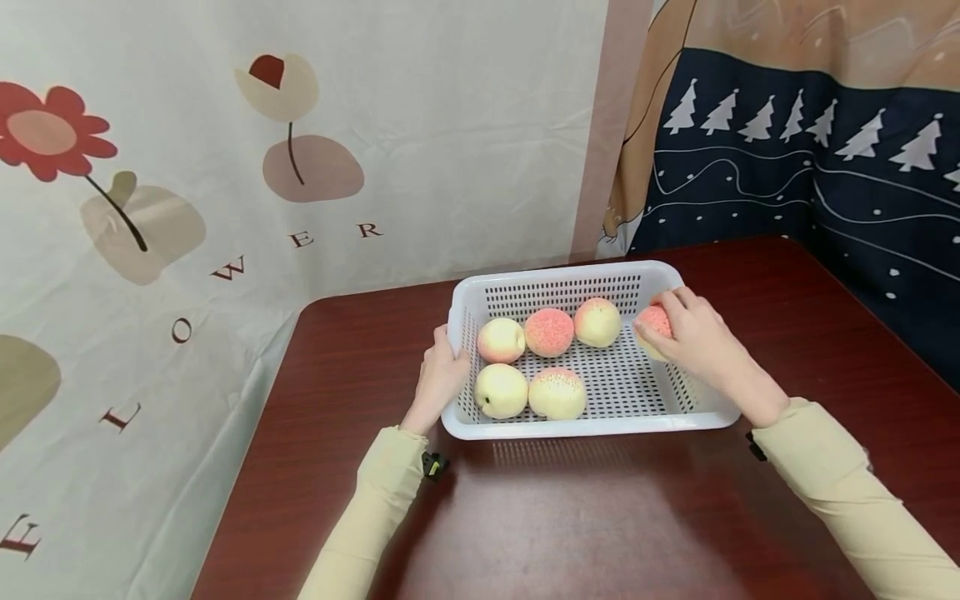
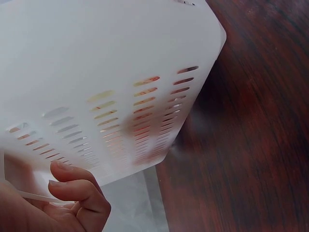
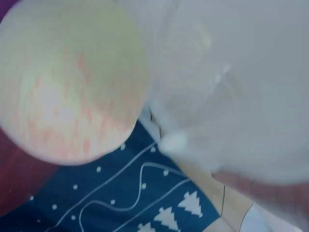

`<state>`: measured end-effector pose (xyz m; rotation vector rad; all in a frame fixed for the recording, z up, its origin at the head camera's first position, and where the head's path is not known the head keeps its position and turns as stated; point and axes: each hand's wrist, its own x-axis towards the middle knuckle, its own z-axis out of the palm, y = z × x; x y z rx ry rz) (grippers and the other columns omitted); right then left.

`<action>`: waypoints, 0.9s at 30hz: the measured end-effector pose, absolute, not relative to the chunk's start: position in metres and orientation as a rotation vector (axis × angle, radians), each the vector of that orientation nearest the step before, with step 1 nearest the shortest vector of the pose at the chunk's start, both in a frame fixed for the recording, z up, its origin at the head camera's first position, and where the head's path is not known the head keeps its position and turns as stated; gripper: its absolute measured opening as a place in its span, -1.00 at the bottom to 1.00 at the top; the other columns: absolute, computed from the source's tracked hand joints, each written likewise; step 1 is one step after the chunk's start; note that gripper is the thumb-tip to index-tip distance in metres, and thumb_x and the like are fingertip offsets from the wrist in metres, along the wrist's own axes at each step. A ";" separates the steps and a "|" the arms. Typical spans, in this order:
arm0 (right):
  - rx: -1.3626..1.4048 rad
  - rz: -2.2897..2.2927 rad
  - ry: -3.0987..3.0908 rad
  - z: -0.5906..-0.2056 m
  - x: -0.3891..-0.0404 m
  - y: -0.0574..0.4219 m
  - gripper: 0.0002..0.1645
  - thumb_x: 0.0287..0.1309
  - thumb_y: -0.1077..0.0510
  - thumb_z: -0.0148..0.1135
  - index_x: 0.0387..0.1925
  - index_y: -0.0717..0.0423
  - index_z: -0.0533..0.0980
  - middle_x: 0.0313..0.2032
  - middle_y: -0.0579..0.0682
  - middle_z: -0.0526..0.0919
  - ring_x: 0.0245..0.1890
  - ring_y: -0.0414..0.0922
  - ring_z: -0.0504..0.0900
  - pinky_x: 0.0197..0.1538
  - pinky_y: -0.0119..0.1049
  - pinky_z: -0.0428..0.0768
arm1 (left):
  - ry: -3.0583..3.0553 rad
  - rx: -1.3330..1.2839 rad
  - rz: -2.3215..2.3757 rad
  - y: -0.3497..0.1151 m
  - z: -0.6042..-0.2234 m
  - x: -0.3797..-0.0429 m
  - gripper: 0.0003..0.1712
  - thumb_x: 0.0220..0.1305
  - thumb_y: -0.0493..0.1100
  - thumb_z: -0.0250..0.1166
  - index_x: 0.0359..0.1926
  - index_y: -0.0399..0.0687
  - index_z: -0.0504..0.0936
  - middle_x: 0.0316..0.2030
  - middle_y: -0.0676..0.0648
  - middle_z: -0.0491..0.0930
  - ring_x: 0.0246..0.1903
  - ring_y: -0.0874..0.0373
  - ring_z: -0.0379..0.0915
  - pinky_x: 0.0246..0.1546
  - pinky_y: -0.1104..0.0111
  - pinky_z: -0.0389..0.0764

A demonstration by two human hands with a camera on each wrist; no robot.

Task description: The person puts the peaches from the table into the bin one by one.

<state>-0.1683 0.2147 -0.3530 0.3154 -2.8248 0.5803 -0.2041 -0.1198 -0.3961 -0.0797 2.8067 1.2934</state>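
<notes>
A white perforated plastic basket (image 1: 577,427) stands on the table with several yellow and pink peaches in it. Three of them, including a mostly pink peach (image 1: 549,332), line the back; a yellow peach (image 1: 501,391) and a speckled one (image 1: 557,393) lie in front. My left hand (image 1: 441,375) grips the basket's left rim; in the left wrist view its curled fingers (image 2: 79,191) show at the rim beside the slotted wall. With my right hand (image 1: 701,342) I hold a pink-and-yellow peach (image 1: 655,327) inside the right end. Close up, a peach (image 3: 72,87) fills the right wrist view's left side.
The dark red wooden table (image 1: 585,525) extends around the basket. Behind it hangs a pale cloth (image 1: 465,125) with flower prints, and a navy cloth (image 1: 750,179) with white trees hangs at the right.
</notes>
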 end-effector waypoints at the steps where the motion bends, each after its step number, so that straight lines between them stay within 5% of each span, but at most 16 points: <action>1: 0.327 0.580 -2.823 -0.355 -0.168 0.212 -0.51 0.24 -0.04 0.13 -0.02 0.31 0.42 -0.10 0.29 0.46 -0.19 0.16 0.43 -0.22 0.02 0.51 | 2.809 -0.076 1.293 -0.120 -0.396 -0.204 -0.37 0.34 -0.14 -0.01 0.39 -0.09 0.09 0.00 -0.34 0.54 -0.18 -0.13 0.62 -0.32 0.18 0.61; 7: 0.417 0.554 -2.784 -0.369 -0.168 0.197 -0.56 0.18 0.00 0.23 -0.14 0.32 0.49 -0.19 0.24 0.52 -0.22 0.11 0.50 -0.13 -0.02 0.51 | 2.820 -0.066 1.280 -0.120 -0.396 -0.204 -0.38 0.34 -0.14 -0.01 0.38 -0.10 0.10 0.01 -0.34 0.53 -0.16 -0.13 0.60 -0.28 0.16 0.60; 27: 0.433 0.559 -3.052 -0.394 -0.169 0.169 -0.41 0.15 -0.12 0.19 -0.02 0.31 0.46 -0.11 0.27 0.56 -0.22 0.12 0.61 -0.12 0.06 0.56 | 2.813 -0.087 1.270 -0.119 -0.395 -0.205 -0.38 0.34 -0.14 0.01 0.38 -0.08 0.10 -0.01 -0.34 0.54 -0.20 -0.13 0.62 -0.36 0.21 0.60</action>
